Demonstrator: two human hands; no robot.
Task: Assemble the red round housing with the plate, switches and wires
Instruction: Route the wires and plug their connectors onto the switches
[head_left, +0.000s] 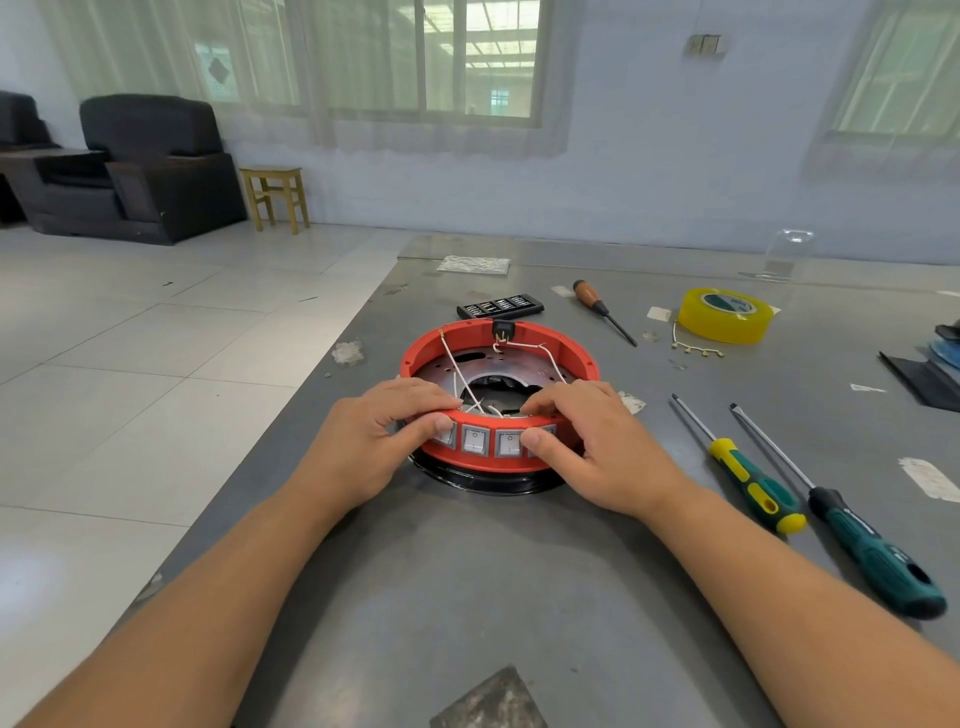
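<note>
The red round housing (519, 335) sits on a black base at the middle of the grey table. Inside it lies a dark metal plate (457, 371) with a central hole, and thin white wires (540, 351) run across it from a black connector (503, 328) on the far wall. Several grey-framed rocker switches (491, 441) line the near wall. My left hand (382, 441) grips the near-left rim, thumb on the outermost left switch, fingers curled over the edge. My right hand (587, 441) grips the near-right rim the same way, thumb on a switch.
To the right lie a yellow-green screwdriver (748, 480) and a dark green one (857, 535). Behind the housing are a black bit case (500, 306), a wooden-handled screwdriver (597, 306), a yellow tape roll (724, 314) and a short wire harness (696, 349). The table's left edge drops to tiled floor.
</note>
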